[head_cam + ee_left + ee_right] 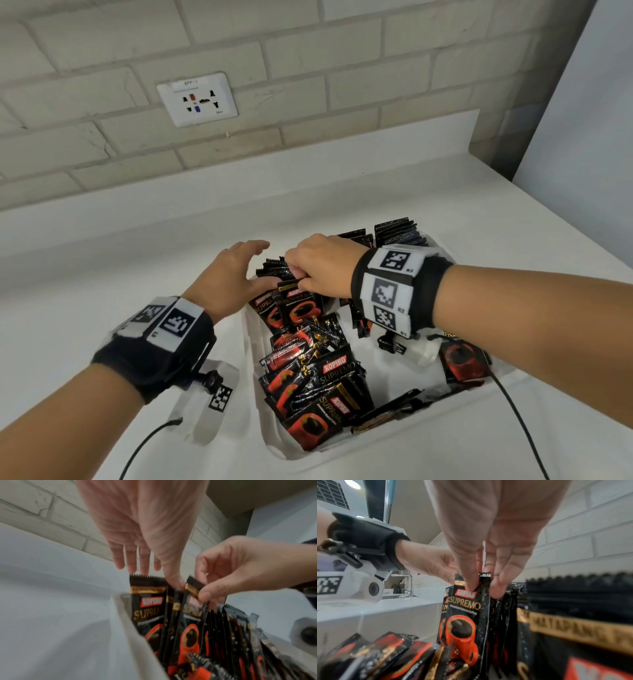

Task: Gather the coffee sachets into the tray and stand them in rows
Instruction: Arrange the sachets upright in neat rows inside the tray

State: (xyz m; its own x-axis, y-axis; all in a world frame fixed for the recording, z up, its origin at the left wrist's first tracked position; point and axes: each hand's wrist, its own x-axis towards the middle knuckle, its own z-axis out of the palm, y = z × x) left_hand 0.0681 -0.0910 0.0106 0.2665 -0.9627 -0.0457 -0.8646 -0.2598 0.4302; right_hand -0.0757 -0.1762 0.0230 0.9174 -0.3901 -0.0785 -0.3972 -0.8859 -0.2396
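White tray (260, 431) on a white bench (102, 260), full of black-and-red coffee sachets (308, 387). Loose heap of them lying flat and criss-crossed at the 6 o'clock end; upright rows packed at the 12 o'clock end (394, 231), serrated tops up. Right hand (322, 265) over the middle of the tray, thumb and fingers clamped on the top edge of one upright sachet (467, 615), printed cup facing the wrist camera. Left hand (233, 274) at 9 o'clock from the right, fingers (132, 558) straight and spread apart, thumb tip down between the tops of the standing sachets; nothing gripped. Another upright sachet (147, 607) leaning against the tray's wall just below those fingers. Brick wall at 12 o'clock with a white socket plate (197, 99). Black cables (517, 421) trailing from both wrist bands across the bench.
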